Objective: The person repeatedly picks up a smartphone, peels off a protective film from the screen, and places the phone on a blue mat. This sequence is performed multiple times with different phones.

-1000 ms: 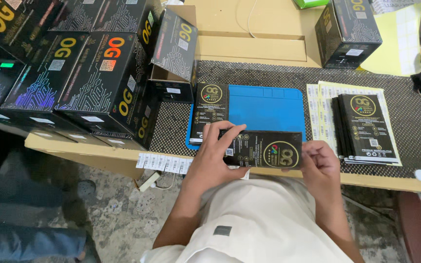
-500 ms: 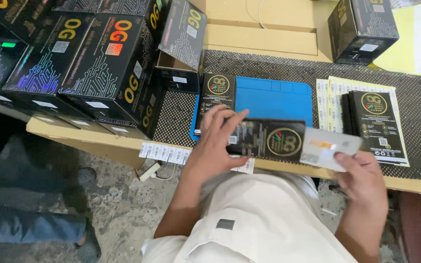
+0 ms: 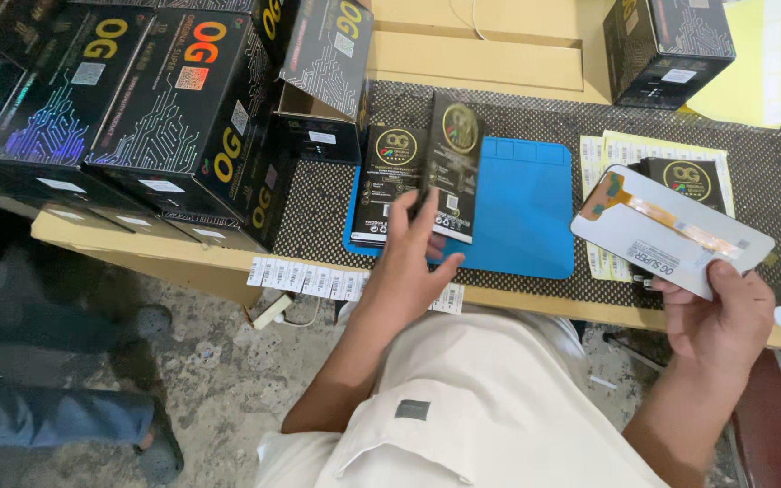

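The workbench [image 3: 517, 312] carries a black dotted mat, and on its left side stands a stack of large black cartons [image 3: 137, 117] with circuit-pattern printing. A blue silicone work mat [image 3: 522, 212] lies in the middle, and a flat black packet [image 3: 390, 181] rests on its left edge. Yellow-and-white printed sheets [image 3: 657, 149] lie to the right with another black packet [image 3: 693, 181] on top of them.

The change from a second ago is plain. Then both hands were together at the bench edge, closed around one black sleeve; half a second ago the white part was sliding out of its right end. Now the two are fully apart. The left hand [image 3: 409, 267] grips the emptied black sleeve [image 3: 454, 167] and lifts it over the blue mat's left side, just beside the resting packet. The right hand [image 3: 720, 321] has swung out to the right and pinches the lower edge of the phone display panel [image 3: 671, 230], white backing up with its orange flex strip showing, raised above the sheets. So the unsleeving looks done, by my reading: panel free in one hand, wrapper in the other.

A strip of barcode stickers [image 3: 318, 278] hangs along the bench's front edge.
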